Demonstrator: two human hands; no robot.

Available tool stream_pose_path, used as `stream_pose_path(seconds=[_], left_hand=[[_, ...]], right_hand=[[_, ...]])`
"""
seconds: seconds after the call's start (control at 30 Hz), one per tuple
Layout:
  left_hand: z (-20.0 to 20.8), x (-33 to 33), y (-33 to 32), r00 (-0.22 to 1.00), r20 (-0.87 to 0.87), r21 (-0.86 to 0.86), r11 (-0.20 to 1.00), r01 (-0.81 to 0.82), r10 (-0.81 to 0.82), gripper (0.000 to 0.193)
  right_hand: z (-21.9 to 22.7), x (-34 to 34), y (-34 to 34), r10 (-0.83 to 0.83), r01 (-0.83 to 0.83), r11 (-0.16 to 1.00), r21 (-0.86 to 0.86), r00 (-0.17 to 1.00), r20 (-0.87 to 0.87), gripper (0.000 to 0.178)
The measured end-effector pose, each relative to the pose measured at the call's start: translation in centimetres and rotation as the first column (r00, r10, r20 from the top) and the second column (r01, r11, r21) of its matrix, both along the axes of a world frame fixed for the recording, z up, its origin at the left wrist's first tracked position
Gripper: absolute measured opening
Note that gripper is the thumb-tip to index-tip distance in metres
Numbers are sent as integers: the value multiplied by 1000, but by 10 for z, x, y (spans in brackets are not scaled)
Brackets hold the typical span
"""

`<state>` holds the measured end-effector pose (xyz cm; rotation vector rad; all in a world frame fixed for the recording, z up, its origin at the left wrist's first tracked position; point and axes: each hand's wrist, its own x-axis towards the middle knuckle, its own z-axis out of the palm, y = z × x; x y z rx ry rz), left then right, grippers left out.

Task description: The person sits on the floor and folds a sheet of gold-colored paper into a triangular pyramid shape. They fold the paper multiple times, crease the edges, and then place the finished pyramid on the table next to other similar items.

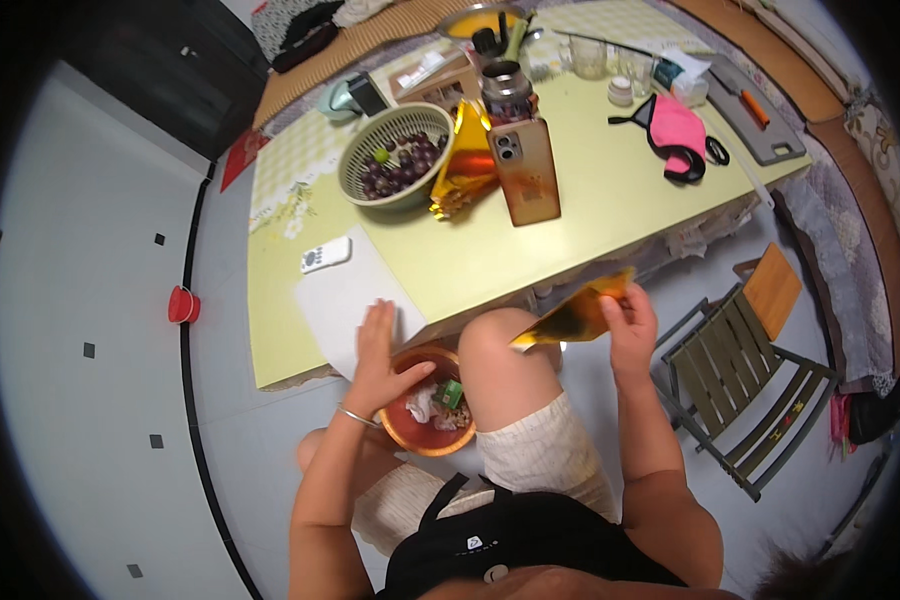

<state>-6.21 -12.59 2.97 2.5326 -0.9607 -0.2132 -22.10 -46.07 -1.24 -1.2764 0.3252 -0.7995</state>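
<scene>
My right hand (631, 328) pinches a sheet of shiny gold foil (573, 315) by its edge, above the floor to the right of my knee. Fingers stretched and thumb spread, my left hand (378, 358) is at the table's near edge, over a sheet of white paper (358, 293); whether it touches the paper I cannot tell. Just below that hand stands an orange-brown waste bin (400, 432) with crumpled tissue and a green packet in it. Farther back on the table, more crumpled gold foil (466, 166) lies between a colander (350, 172) of dark grapes and an upright phone (526, 175).
A white remote control (326, 255) rests on the paper. A pink-and-black item (675, 130), glass cups (588, 60) and a grey cutting board (760, 115) with an orange-handled knife occupy the table's right side. A folding slatted chair (735, 375) stands on the floor at the right.
</scene>
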Motion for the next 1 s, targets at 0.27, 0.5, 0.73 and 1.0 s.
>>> stream_pose_path(seconds=[0.27, 0.5, 0.73, 1.0], left_hand=[[69, -21, -59, 810, -575, -579, 756, -305, -114, 30], [87, 0, -52, 798, -602, -641, 606, -471, -17, 18], [94, 59, -81, 724, -689, -618, 513, -596, 11, 15], [67, 113, -167, 674, -738, -545, 567, -617, 25, 12]], right_hand=[[85, 116, 59, 238, -237, 971, -25, 967, 92, 13], [105, 160, 75, 121, -120, 993, -18, 974, 189, 20], [86, 143, 42, -434, 350, 868, 353, 879, 197, 14], [78, 150, 27, -409, 273, 851, 449, 880, 242, 13]])
